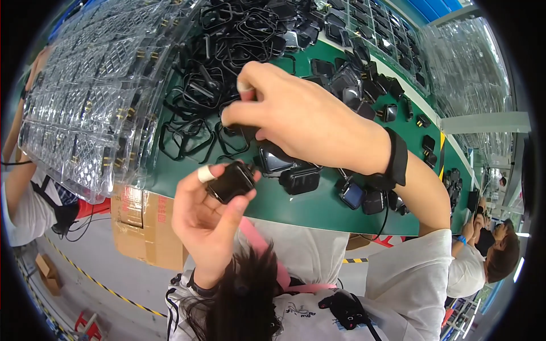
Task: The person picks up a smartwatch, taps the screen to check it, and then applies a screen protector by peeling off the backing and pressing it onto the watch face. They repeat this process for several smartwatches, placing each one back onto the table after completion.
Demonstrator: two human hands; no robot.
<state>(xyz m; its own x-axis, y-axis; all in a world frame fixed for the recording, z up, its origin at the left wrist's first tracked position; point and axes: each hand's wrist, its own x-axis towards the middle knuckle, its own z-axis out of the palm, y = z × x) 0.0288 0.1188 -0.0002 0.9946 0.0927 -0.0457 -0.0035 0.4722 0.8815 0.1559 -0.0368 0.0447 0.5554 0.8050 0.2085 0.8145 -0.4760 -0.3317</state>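
My left hand, a white band round one finger, is closed around a black power adapter with a glossy face, just in front of the bench edge. My right hand reaches across above the bench with its fingers curled, also with a white band on one finger. A dark part shows under its fingertips, too hidden to name. Beneath and beyond that hand lies a heap of thin black plastic frames. Several more black adapters lie loose on the green bench top, beside and below my right wrist.
Stacked clear plastic trays holding parts with brass pins stand at the left. Further trays of black adapters line the far side. A cardboard box sits below the bench at left. Other people work at both sides.
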